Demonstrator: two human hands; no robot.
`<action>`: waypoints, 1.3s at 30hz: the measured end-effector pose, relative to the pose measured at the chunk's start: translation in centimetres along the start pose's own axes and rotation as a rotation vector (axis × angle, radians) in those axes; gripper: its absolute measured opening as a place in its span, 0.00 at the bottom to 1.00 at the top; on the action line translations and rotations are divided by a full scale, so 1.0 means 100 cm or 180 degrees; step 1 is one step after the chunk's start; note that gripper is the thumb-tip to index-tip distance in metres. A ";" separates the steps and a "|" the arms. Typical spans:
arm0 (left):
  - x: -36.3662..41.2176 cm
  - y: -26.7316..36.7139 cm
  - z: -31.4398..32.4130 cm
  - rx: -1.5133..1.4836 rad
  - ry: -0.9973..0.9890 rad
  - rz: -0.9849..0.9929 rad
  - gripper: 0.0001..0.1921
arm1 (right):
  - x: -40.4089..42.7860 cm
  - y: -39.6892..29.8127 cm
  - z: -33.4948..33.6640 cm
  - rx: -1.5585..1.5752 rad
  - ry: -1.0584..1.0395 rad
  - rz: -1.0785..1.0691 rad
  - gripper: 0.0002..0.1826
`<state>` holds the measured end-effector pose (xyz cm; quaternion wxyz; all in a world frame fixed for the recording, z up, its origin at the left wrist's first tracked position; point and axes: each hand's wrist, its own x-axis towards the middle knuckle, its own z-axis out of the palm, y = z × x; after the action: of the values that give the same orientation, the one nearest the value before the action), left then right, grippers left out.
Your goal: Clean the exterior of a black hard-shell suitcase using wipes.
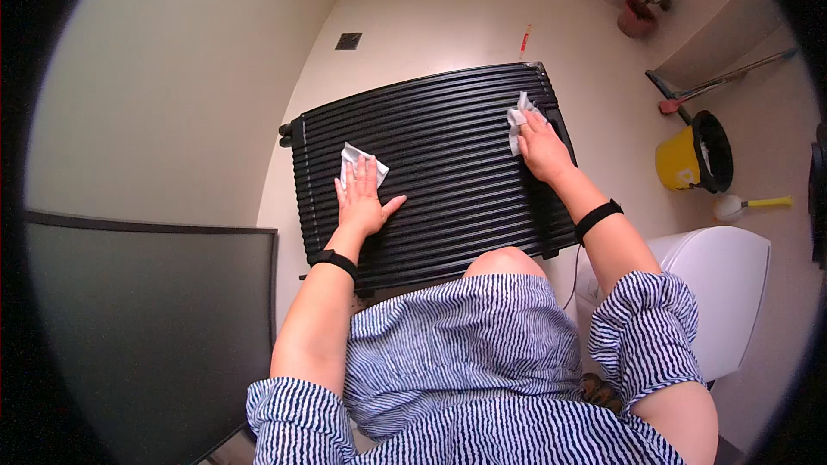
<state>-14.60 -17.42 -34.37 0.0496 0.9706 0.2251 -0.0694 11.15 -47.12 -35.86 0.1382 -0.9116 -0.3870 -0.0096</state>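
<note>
A black ribbed hard-shell suitcase (433, 174) lies flat on the floor before me, with its wheels (285, 135) at the left. My left hand (362, 203) holds a folded white tissue (351, 154) pressed under its spread fingers on the left part of the shell. Near the right edge, my right hand (541, 145) keeps a crumpled white tissue (515, 119) against the ribs. Part of each tissue is hidden beneath the fingers.
A white toilet (717, 290) stands close at my right. Beyond it are a toilet brush (733, 206), a yellow bucket (675, 158) with a black liner, a long-handled mop or squeegee (723, 82) and a potted plant (636, 17). A dark panel (155, 323) rises at the left.
</note>
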 end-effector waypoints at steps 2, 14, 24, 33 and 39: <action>-0.001 -0.003 0.002 0.0042 -0.0024 -0.0041 0.57 | -0.008 -0.004 0.002 0.0009 0.0113 0.0094 0.28; 0.001 0.026 -0.015 0.0234 -0.0059 0.0275 0.50 | -0.034 -0.109 0.019 0.0057 -0.0028 -0.0792 0.33; -0.016 0.056 -0.019 0.0169 -0.0214 0.0647 0.51 | -0.044 -0.101 0.005 -0.0055 -0.0378 -0.0931 0.35; -0.045 -0.059 -0.003 0.0117 -0.0229 -0.0444 0.60 | -0.076 -0.012 0.012 -0.0209 -0.0087 -0.0010 0.39; -0.052 -0.063 0.006 -0.0140 -0.0025 -0.0956 0.59 | -0.075 -0.018 0.027 0.0080 0.0151 0.0219 0.41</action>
<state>-22.13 -14.07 -34.57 0.0608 0.9244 0.3690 -0.0749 4.40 -50.53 -38.92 0.1589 -0.9221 -0.3521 -0.0215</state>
